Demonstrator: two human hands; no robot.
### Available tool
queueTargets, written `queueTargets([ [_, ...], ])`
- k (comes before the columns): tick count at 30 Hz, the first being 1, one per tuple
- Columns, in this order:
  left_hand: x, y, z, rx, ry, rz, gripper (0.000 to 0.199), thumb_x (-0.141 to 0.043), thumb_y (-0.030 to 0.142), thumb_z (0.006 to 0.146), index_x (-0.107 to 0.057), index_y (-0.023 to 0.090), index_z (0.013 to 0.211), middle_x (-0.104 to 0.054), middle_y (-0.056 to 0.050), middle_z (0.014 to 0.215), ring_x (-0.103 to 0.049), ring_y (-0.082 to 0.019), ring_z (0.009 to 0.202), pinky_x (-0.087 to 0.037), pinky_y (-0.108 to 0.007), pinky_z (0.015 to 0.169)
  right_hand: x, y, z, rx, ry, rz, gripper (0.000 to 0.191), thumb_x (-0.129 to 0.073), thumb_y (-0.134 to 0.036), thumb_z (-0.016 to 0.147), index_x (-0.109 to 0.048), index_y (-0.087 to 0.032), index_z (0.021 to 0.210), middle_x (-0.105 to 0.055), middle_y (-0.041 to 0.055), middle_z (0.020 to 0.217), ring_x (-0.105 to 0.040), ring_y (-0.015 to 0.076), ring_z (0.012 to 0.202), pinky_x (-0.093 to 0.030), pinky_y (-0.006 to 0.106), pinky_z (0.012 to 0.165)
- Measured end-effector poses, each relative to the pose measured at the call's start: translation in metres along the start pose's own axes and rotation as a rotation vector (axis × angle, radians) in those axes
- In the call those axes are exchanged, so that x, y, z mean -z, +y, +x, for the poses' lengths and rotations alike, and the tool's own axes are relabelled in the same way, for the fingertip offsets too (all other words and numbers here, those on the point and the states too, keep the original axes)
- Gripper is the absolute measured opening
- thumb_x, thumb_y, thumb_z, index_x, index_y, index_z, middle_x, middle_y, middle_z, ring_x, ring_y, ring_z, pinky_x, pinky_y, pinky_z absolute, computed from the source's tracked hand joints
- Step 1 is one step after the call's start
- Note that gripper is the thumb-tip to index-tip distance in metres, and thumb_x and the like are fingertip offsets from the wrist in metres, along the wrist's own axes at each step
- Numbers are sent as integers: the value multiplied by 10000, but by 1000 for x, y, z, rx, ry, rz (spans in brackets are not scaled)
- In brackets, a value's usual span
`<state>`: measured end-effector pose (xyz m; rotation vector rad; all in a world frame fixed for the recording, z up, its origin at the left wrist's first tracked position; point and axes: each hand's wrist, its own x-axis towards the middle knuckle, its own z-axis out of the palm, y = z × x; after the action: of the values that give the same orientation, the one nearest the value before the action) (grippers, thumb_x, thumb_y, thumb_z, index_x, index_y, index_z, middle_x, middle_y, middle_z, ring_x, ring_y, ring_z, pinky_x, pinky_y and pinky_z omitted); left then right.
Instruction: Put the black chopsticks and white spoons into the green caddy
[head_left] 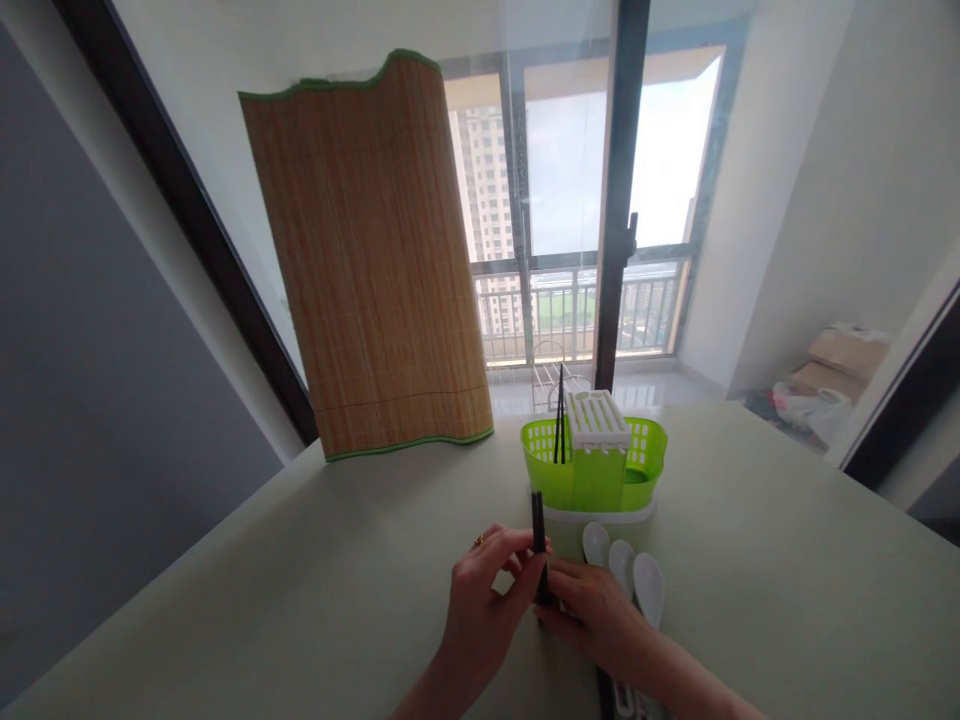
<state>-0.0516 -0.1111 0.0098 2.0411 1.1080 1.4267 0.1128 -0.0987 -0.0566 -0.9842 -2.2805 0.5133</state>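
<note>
Low centre of frame: left hand (487,590) and right hand (592,610) pinching black chopsticks (538,545) upright, evening tips on table (300,600). White spoons (622,570) just right. Next, likely: lifting into green holder (592,465) behind, beside chopsticks already standing there. Bamboo mat (375,260) upper left.

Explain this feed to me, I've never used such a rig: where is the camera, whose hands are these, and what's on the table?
There is no machine here. The one picture comes from a camera worn on a person's head, looking forward and down. The left hand and right hand meet over a pale table and together grip dark chopsticks, held upright. Beside the right hand lie three white spoons. Behind them stands a green cutlery holder with a white slotted insert and more dark chopsticks standing in it. A bamboo mat stands curved at the back, before a balcony window.
</note>
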Motion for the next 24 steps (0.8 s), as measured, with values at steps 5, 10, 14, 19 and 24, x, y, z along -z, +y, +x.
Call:
queueTargets([
  [5, -3, -6, 2, 27, -86, 26, 161, -575, 194, 829, -676, 238, 946, -694, -4, 826, -647, -111, 704, -556, -202, 630, 0, 5, 0, -8, 8, -35, 64, -530, -231, 864, -528, -200, 809, -606, 11, 821, -550, 153, 746, -376, 237, 663],
  [10, 14, 5, 23, 28, 50, 48, 121, -606, 246, 826, -680, 221, 918, -719, 7, 840, -669, -107, 668, -566, -196, 624, 6, 4, 1, -80, 4, -111, 55, -529, -193, 838, -574, -201, 869, -622, 12, 812, -566, 153, 740, -371, 240, 647],
  [14, 30, 18, 67, -32, 275, -42, 165, -630, 301, 814, -679, 206, 940, -722, 1, 878, -674, -120, 736, -579, -227, 691, 10, 4, 1, -68, 19, -77, 187, -491, -172, 859, -603, -213, 1003, -642, 16, 848, -584, 146, 779, -386, 240, 696],
  [19, 13, 3, 125, -83, 321, -102, 234, -634, 346, 796, -681, 179, 953, -722, -35, 901, -676, -157, 805, -579, -271, 713, 7, 8, 1, -43, 31, -100, 187, -494, -160, 844, -625, -221, 963, -639, 5, 827, -575, 142, 754, -379, 235, 667],
  [24, -19, -26, 157, -24, 207, -100, 172, -645, 287, 762, -694, 170, 878, -723, -31, 792, -673, -148, 721, -561, -241, 638, 6, 11, 1, -38, 32, -140, 182, -485, -162, 850, -627, -227, 945, -637, 5, 819, -578, 149, 772, -374, 235, 666],
])
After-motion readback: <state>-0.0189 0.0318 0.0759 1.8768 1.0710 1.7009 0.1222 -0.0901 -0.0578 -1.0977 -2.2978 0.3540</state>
